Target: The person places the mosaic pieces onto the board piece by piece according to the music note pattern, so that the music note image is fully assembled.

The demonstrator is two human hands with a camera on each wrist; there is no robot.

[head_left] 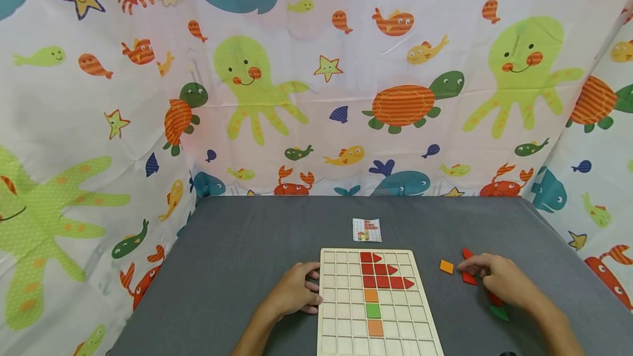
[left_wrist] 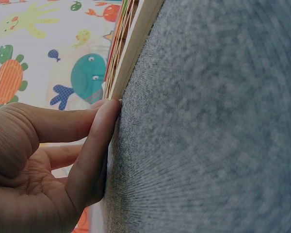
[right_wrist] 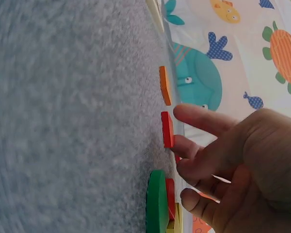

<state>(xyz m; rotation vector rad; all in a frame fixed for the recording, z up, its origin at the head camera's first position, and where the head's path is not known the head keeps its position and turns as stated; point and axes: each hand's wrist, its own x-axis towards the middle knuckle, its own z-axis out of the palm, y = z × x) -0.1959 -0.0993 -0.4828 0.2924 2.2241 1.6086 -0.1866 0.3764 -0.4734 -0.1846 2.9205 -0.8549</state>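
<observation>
Board, nearest: I have the wooden board (head_left: 344, 311) lying flat midway between the surface's (head_left: 232, 257) left and right edges, its near end running out of my head view.
Board tiles: red rows (head_left: 382, 283) of squares, each ending in a triangle, fill three lines; below them, one column holds an orange, a green and an orange square.
Green piece (head_left: 500, 313): right of the board, toward the surface's right edge, just beyond the right forearm's inner side.
Left hand (head_left: 296, 288): palm turned inward, thumb and fingers loosely bent, their tips touching the board's left edge; I see nothing clasped.
Right hand (head_left: 499, 279): palm low over the loose pieces, index finger stretched toward the board, the others bent more; fingers released, though I can't tell whether one touches a red piece (right_wrist: 168, 130).
Orange tile (head_left: 447, 266): just beyond that index fingertip, between board and hand.
Pattern card (head_left: 367, 230): between the board and the surface's far edge.
Curtain (head_left: 316, 32): sea-animal print, behind the far edge.
</observation>
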